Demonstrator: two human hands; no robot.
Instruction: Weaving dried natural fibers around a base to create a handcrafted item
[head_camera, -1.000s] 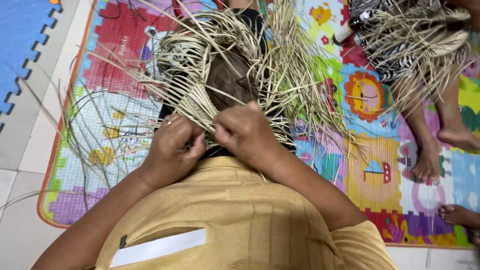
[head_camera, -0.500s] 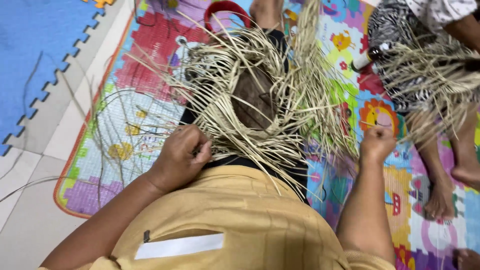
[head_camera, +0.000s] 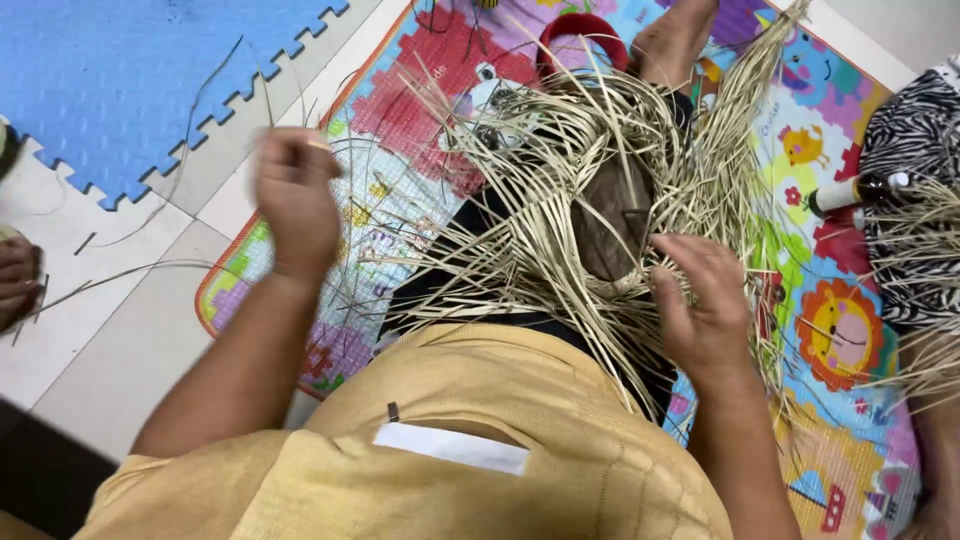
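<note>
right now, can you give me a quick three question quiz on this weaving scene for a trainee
1. True or false: the right hand rests on the woven straw piece.
2. Which hand is raised clear of the straw piece, pulling a thin strand? A) left hand B) right hand
3. Fill in: the straw piece lies over a colourful ____ with cartoon pictures.

Key: 1 true; 2 A; 3 play mat
</note>
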